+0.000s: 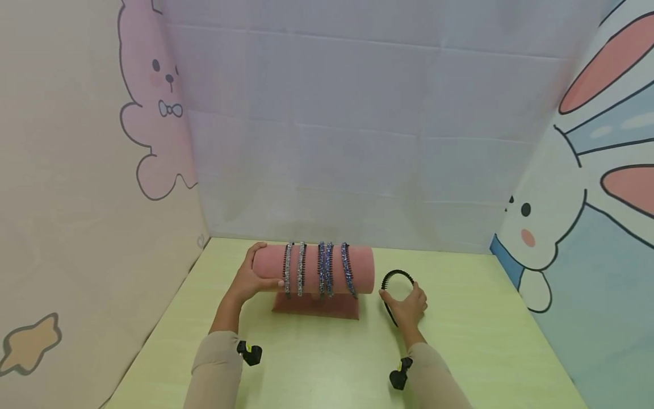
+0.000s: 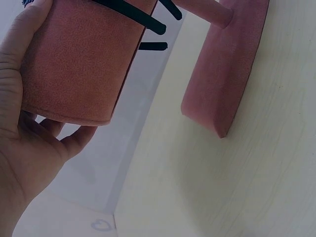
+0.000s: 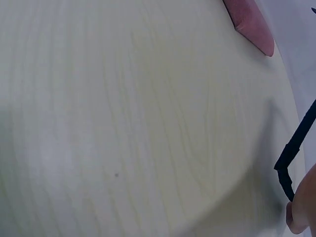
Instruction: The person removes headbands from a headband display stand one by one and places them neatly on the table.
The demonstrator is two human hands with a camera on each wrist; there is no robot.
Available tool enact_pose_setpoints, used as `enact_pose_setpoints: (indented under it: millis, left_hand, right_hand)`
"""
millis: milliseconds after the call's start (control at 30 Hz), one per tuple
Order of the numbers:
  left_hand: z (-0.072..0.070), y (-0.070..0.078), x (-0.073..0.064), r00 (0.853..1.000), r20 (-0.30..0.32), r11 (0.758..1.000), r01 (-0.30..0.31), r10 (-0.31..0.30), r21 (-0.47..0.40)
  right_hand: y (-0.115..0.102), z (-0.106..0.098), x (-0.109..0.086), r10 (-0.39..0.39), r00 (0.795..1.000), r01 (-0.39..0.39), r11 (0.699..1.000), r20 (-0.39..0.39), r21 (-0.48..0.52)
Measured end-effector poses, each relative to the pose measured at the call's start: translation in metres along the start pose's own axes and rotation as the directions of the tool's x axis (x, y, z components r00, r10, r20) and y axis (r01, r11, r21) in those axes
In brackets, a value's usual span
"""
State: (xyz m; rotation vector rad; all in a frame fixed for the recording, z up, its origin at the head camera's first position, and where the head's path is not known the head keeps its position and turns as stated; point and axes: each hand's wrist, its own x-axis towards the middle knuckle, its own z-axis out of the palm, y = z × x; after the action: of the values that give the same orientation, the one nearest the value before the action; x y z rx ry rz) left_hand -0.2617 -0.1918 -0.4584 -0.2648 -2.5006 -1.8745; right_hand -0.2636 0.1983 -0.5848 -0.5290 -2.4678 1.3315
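Observation:
A pink velvet headband display roll [image 1: 364,272] lies crosswise on its stand base [image 1: 317,307]. My left hand [image 1: 249,282] grips the roll's left end, its thumb along the front and fingers over the far side. Two silver glittery headbands [image 1: 300,270] and three blue glittery ones [image 1: 328,270] straddle the roll, with dark ends hanging below it in the left wrist view. Right of the roll, my right hand [image 1: 410,309] holds a black toothed headband [image 1: 397,272] between thumb and fingers, its arch upward. In the right wrist view only part of that headband [image 3: 296,143] shows.
The pale wood-grain table [image 1: 475,318] is bounded by a white cloth backdrop [image 1: 327,170] behind and cartoon-printed panels on the left and right. Small black devices [image 1: 250,353] sit at both wrists.

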Motion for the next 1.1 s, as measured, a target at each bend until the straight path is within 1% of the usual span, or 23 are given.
enact_pose_setpoints:
  millis: [133, 200, 433, 533, 667, 800, 967, 1100]
  left_hand:
    - [0.0, -0.002, 0.001, 1.0, 0.004, 1.0, 0.002, -0.002, -0.01]
    - [0.0, -0.004, 0.002, 1.0, 0.003, 1.0, -0.007, 0.007, -0.008]
    - [0.0, -0.026, 0.014, 1.0, -0.019, 1.0, 0.0, 0.0, -0.002]
    - [0.0, -0.032, 0.015, 1.0, -0.028, 1.0, -0.007, 0.007, 0.011]
    - [0.001, -0.033, 0.015, 0.999, -0.036, 1.0, -0.027, 0.027, 0.01]
    - [0.001, -0.033, 0.015, 0.999, -0.03, 1.0, -0.023, 0.023, 0.003]
    - [0.001, -0.033, 0.014, 0.999, -0.032, 1.0, -0.019, 0.019, -0.007]
    - [0.001, -0.033, 0.015, 0.999, -0.026, 1.0, -0.02, 0.019, -0.015]
  right_hand:
    - [-0.001, 0.002, 0.001, 0.021, 0.998, -0.017, 0.997, 0.054, -0.075]
    - [-0.002, 0.002, 0.002, 0.026, 0.997, -0.02, 0.995, 0.066, -0.102]
    - [-0.002, 0.005, 0.005, 0.042, 0.996, -0.027, 0.984, 0.083, -0.179]
    - [-0.002, 0.007, 0.005, 0.047, 0.995, -0.027, 0.977, 0.091, -0.213]
    - [-0.003, 0.01, 0.004, 0.039, 0.995, -0.016, 0.971, 0.091, -0.237]
    - [-0.003, 0.012, 0.001, 0.031, 0.996, -0.008, 0.967, 0.086, -0.255]
    - [-0.001, 0.014, -0.001, 0.007, 0.994, 0.027, 0.952, 0.11, -0.304]
    - [0.001, 0.017, 0.001, -0.005, 0.994, 0.041, 0.945, 0.11, -0.325]
